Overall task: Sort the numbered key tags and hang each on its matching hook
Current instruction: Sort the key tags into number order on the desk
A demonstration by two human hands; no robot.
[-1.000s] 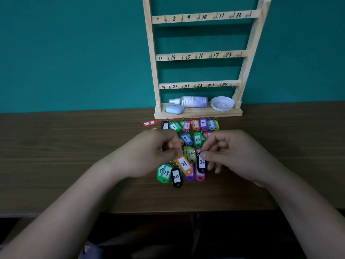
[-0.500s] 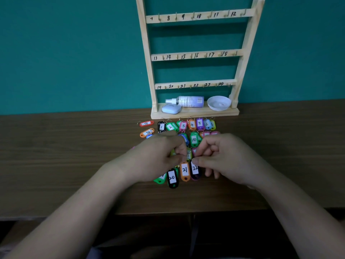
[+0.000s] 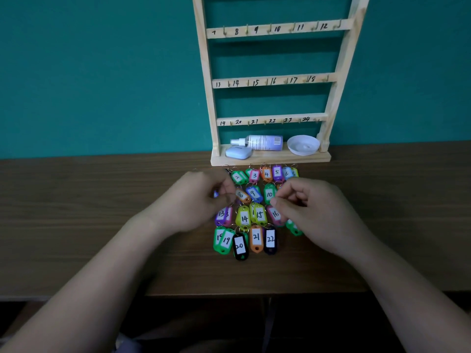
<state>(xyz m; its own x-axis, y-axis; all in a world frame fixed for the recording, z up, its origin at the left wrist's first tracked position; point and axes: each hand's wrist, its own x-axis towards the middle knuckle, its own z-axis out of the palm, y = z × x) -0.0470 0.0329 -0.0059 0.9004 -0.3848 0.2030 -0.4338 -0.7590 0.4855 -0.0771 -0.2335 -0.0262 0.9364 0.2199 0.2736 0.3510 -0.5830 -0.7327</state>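
Coloured numbered key tags lie in rows on the brown table (image 3: 102, 212), below an upright wooden rack (image 3: 209, 103) whose hooks, marked 7 to 24, all hang bare. The nearest row holds green 19 (image 3: 225, 241), black 20 (image 3: 240, 247), orange 21 (image 3: 256, 238) and black 22 (image 3: 270, 240). My left hand (image 3: 198, 200) pinches the ring end of the tilted orange tag 8 (image 3: 242, 196). Beside green tag 10 (image 3: 269, 194), my right hand (image 3: 316, 212) has thumb and forefinger pinched together with nothing visible in them; it covers tags to the right of pink 16 (image 3: 275, 214).
On the rack's base shelf lie a spray bottle (image 3: 265, 142), a small white case (image 3: 238, 152) and a white bowl (image 3: 303, 145). A teal wall stands behind. The table's front edge runs just below my forearms.
Both hands have let go of tags 21 and 22, which now lie flat in the nearest row. The hands have moved up to the row with 8, 9 and 10.
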